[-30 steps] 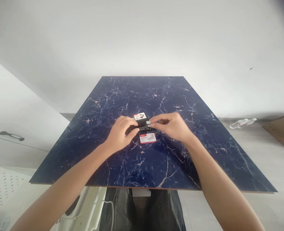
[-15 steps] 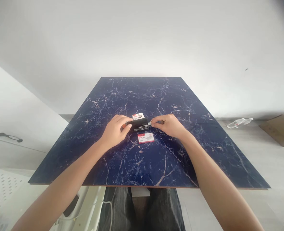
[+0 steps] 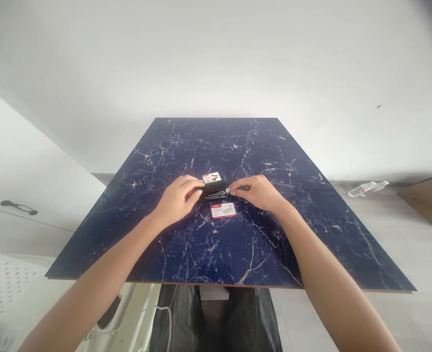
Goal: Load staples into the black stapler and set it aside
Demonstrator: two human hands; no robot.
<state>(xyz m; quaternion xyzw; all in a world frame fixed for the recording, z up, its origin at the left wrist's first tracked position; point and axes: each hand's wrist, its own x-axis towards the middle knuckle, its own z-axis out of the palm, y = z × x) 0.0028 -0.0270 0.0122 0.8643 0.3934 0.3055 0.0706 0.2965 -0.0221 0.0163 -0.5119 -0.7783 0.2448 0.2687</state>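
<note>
Stapler: the long black stapler with a silvery metal strip (image 3: 215,187) sits mid-worktop, lengthwise between left and right edges of the dark blue marble-patterned worktop (image 3: 186,146).
Left hand: fingers and thumb of the left hand (image 3: 177,199) clamped on the stapler's end towards the left edge.
Right hand: over at the other end, the right hand (image 3: 262,193) has fingertips pinched on a small silvery metal piece (image 3: 228,190); staples or stapler part, can't tell.
Boxes: flat red-and-white cardboard box (image 3: 223,210) on the near-edge side, small white-and-red cardboard box (image 3: 211,177) on the far-edge side, just beside the stapler.
Step in hand: looks like fitting or sliding that piece at the stapler's end.
Next move: calls for a steady left grip and a straight, level right hand.
</note>
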